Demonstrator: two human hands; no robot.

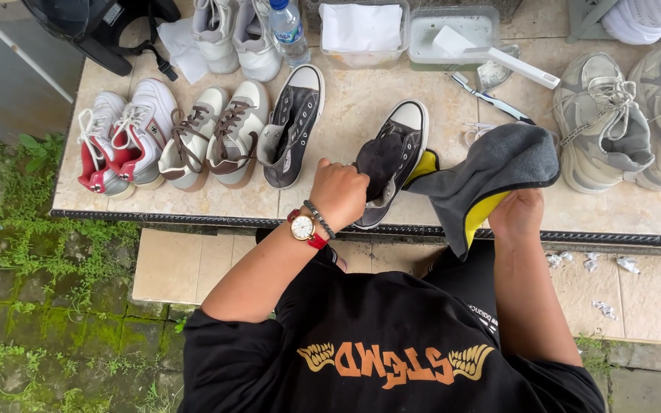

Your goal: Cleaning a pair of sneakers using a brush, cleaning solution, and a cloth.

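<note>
My left hand (340, 191), with a red-strapped watch and a bead bracelet on the wrist, grips the heel end of a dark grey high-top sneaker (396, 157) that lies at the front of the tiled table (346, 107). My right hand (516, 214) holds a grey cloth with a yellow underside (491, 172), draped just right of that sneaker and touching its side. The matching grey high-top (292, 126) stands to the left.
A row of shoes fills the table's left: a red-and-white pair (120, 138) and a cream-and-brown pair (216, 138). Bulky grey sneakers (629, 122) sit right. At the back stand white shoes, a water bottle (288, 30), two plastic tubs (453, 34), a brush (491, 57).
</note>
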